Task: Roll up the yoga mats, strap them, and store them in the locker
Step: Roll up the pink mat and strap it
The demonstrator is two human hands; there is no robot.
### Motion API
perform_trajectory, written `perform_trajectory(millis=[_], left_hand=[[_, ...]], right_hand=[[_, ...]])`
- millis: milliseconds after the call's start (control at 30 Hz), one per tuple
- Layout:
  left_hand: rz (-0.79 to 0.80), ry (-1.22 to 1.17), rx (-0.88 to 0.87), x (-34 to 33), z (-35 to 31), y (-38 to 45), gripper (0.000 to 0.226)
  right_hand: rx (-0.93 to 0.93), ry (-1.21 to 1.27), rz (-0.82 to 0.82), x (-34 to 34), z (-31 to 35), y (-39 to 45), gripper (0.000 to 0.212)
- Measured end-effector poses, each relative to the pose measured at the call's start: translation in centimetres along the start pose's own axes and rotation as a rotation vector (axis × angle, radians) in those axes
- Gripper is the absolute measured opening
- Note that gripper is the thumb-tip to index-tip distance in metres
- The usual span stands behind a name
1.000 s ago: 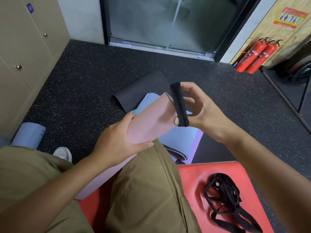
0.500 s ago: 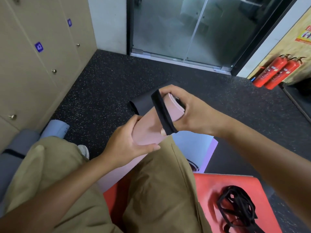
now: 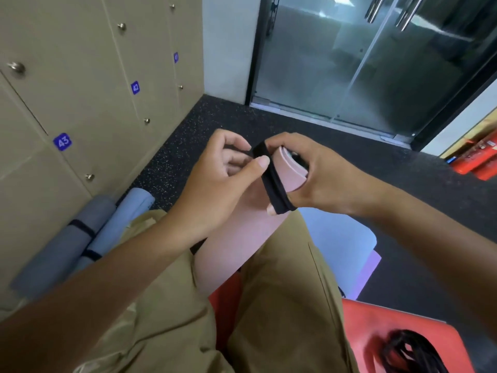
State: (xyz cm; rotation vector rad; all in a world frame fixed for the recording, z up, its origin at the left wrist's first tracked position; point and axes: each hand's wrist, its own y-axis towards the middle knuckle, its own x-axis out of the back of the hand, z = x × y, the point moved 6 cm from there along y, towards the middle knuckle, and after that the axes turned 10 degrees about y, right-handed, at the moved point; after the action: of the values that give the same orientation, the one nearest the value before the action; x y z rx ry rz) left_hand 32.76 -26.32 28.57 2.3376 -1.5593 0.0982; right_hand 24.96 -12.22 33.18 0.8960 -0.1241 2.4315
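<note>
Beige numbered lockers [image 3: 80, 84] line left wall. Dark speckled rubber floor [image 3: 172, 157]. Glass sliding door [image 3: 357, 63] ahead; red fire extinguishers [image 3: 476, 160] at right.

pile of black straps [image 3: 414, 354] blurred, cut off by bottom edge; fire extinguishers [image 3: 481, 162] cut off at right.

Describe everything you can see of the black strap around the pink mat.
The black strap is a flat, soft-looking band, like elastic fabric, looped slantwise around the pink mat near its far end. The left hand pinches its upper part between thumb and fingers; the right hand holds the mat's end, its thumb hooked through the loop's lower part. The mat is rolled and rests on the person's lap.
</note>
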Motion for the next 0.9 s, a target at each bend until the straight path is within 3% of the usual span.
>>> perform_trajectory(millis=[233,333,567,900], left_hand=[[0.052,-0.4,0.092,0.4,-0.6,0.1,0.015],[0.069,-0.385,0.048,0.8,-0.7,-0.3,0.014],[0.025,-0.372,0.087,1.3,1.2,-1.8,0.022],[0.027,-0.288,0.125,0.6,3.6,-2.2,0.023]], right_hand=[[0.058,-0.046,-0.003,-0.8,1.8,0.8,0.079],[0.087,-0.042,-0.026,-0.8,1.8,0.8,0.084],[0.001,0.176,-0.036,-0.1,0.1,-0.2,0.13],[-0.009,0.391,-0.336,-1.6,-4.8,-2.9,0.157]])
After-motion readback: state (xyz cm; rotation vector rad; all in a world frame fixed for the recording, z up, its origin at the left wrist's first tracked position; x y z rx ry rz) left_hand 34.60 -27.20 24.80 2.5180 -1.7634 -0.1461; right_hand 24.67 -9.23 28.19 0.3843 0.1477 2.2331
